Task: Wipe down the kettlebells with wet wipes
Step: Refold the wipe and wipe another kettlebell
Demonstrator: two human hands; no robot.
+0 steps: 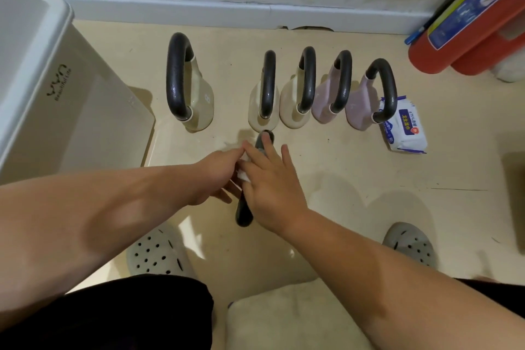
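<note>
Five kettlebells stand in a row by the wall: a large beige one [196,99], two smaller cream ones [262,111] [295,105] and two pink ones [326,99] [360,105], all with dark handles. In front of them, the dark handle of another kettlebell [244,216] runs under my hands, and its body is hidden. My left hand [218,173] pinches a white wet wipe [244,175] against that handle. My right hand [270,179] lies over the handle and the wipe, fingers straight and spread, with its index fingertip on the handle's far end.
A packet of wet wipes [403,128] lies right of the pink kettlebells. A white storage bin [56,88] stands at the left and red fire extinguishers [466,25] lean at the top right. My slippers [156,256] [412,244] and a cream cushion [289,318] are near me.
</note>
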